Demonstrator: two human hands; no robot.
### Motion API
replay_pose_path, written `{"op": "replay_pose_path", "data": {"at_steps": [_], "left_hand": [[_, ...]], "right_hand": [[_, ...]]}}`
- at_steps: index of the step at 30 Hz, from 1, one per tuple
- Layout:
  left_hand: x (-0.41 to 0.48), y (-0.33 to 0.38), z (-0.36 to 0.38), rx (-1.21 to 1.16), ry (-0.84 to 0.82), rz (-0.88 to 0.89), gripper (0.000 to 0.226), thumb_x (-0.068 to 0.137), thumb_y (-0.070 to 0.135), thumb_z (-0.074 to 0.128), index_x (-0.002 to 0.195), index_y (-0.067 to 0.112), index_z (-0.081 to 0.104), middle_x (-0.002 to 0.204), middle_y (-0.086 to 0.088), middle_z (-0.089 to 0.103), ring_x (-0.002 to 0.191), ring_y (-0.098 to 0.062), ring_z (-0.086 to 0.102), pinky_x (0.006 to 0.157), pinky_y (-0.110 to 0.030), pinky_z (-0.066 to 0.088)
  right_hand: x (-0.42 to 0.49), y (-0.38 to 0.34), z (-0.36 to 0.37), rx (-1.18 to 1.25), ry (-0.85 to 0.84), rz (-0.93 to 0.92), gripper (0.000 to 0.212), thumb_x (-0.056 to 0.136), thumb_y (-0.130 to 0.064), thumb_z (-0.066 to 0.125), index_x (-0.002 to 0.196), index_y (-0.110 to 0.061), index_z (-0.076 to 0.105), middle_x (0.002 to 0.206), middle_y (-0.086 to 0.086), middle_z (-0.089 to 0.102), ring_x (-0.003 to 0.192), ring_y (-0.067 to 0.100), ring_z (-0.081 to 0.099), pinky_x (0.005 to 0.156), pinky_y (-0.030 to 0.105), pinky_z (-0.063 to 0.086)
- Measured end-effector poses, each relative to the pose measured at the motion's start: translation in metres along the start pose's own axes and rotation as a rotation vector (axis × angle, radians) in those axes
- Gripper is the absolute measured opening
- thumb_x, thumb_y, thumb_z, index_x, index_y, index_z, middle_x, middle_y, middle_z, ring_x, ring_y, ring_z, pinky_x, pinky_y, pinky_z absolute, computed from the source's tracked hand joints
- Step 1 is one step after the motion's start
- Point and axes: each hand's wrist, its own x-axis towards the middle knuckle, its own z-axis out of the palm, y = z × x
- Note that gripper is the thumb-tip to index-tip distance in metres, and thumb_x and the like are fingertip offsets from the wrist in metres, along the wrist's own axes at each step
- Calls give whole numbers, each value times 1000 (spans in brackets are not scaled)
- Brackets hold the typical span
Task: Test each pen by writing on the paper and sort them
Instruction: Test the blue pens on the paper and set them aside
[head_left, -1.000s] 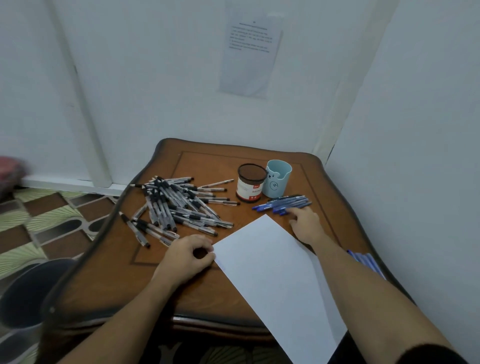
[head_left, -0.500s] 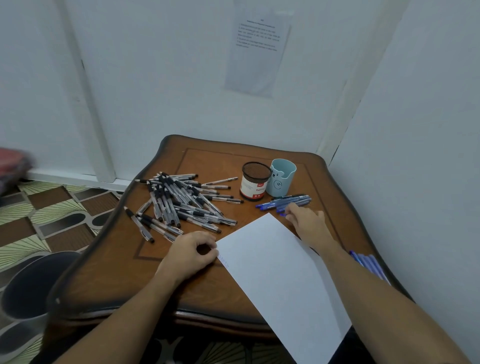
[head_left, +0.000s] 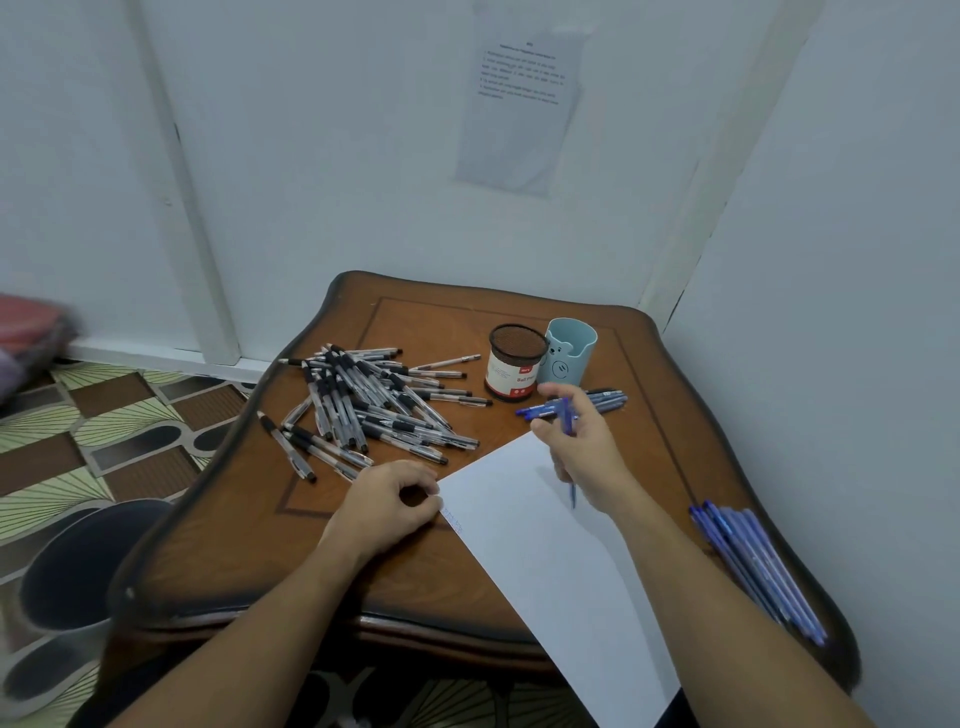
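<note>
The blue pen (head_left: 568, 417) is in your right hand (head_left: 584, 449), fingers curled round its barrel, the tip pointing down and held just above the paper (head_left: 545, 561). The white sheet lies at a slant on the surface (head_left: 441, 322), its near end hanging over the front edge. A few small blue scribbles (head_left: 452, 519) sit by its left corner. Your left hand (head_left: 387, 506) is curled into a loose fist there with the fingertips at that corner; whether they pinch the sheet or only press on it, you cannot tell from here. Just behind your right hand, a small bunch of blue pens (head_left: 605, 401) lies flat. Behind them stand two cups side by side: a dark mesh cup (head_left: 517, 371) with a white and red label, and a light blue cup (head_left: 571, 358) with a face on it. To the left, a big loose pile of black-capped pens (head_left: 363, 410) is spread across the wood. A second row of blue pens (head_left: 758, 569) lies along the right edge, well apart from the others. The surface is a dark wooden table with curved edges and an inlaid line, pushed into a corner of pale walls. A printed sheet (head_left: 524, 104) hangs on the back wall. On the left the floor (head_left: 104, 415) has a brown and green pattern, and a dark round bin (head_left: 88, 561) stands beside the table.
</note>
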Motion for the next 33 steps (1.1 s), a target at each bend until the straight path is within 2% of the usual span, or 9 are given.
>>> {"op": "replay_pose_path", "data": {"at_steps": [3, 4, 6, 9, 12, 16, 20, 26, 33], "left_hand": [[0, -1, 0, -4, 6, 1, 14, 83, 31, 72, 96, 26, 75, 117, 12, 66, 101, 6, 51, 85, -7, 34], [0, -1, 0, -4, 7, 1, 14, 83, 31, 72, 96, 26, 75, 117, 12, 66, 102, 6, 51, 88, -11, 36], [1, -1, 0, -3, 2, -2, 15, 83, 31, 72, 96, 25, 75, 118, 12, 66, 103, 5, 51, 90, -14, 37], [1, -2, 1, -2, -3, -8, 14, 83, 32, 72, 96, 26, 74, 119, 12, 65, 104, 5, 51, 93, -18, 39], [1, -3, 2, -7, 9, -3, 12, 82, 31, 73, 93, 26, 74, 117, 12, 66, 104, 4, 52, 93, -18, 38], [1, -4, 1, -13, 17, 14, 11, 82, 31, 73, 92, 26, 74, 117, 12, 66, 104, 4, 52, 94, -18, 37], [1, -5, 2, -10, 21, 12, 11, 81, 32, 73, 90, 27, 75, 116, 12, 67, 103, 4, 53, 101, -28, 40], [1, -4, 2, -16, 25, 8, 13, 81, 32, 73, 91, 26, 75, 116, 12, 67, 105, 2, 55, 104, -37, 42], [0, -3, 2, -16, 34, 23, 12, 81, 30, 74, 91, 24, 75, 116, 10, 68, 108, -2, 57, 98, -26, 44]], "right_hand": [[-5, -3, 8, 351, 7, 38, 26, 105, -13, 40, 120, -10, 62, 55, 5, 47, 53, 16, 47, 56, 31, 50], [-7, -2, 11, 461, -6, 69, 32, 106, -19, 37, 111, -5, 65, 58, 8, 50, 59, 18, 52, 62, 35, 53], [-11, 1, 15, 527, -9, 152, 52, 107, -39, 30, 96, -4, 67, 61, 8, 48, 60, 19, 49, 59, 34, 49], [-21, 9, 21, 404, -58, 242, 60, 102, -52, 27, 101, -8, 69, 63, 10, 58, 57, 18, 54, 50, 28, 43], [-29, 20, 28, 349, -138, 236, 42, 99, -42, 44, 99, -10, 72, 86, 11, 74, 74, 20, 68, 56, 25, 49], [-37, 32, 42, 217, -99, 156, 31, 89, -40, 60, 87, -9, 60, 65, 9, 59, 54, 18, 48, 49, 26, 39], [-41, 34, 51, 69, -171, 43, 21, 98, -24, 58, 89, -6, 62, 73, 6, 72, 62, 11, 63, 53, 19, 47], [-45, 41, 58, -92, -75, -48, 30, 89, -23, 71, 69, -7, 56, 61, 5, 65, 56, 4, 61, 56, 11, 46], [-43, 46, 68, -85, -48, -95, 28, 85, -5, 67, 66, 9, 53, 63, 17, 55, 55, 13, 60, 53, 17, 47]]}}
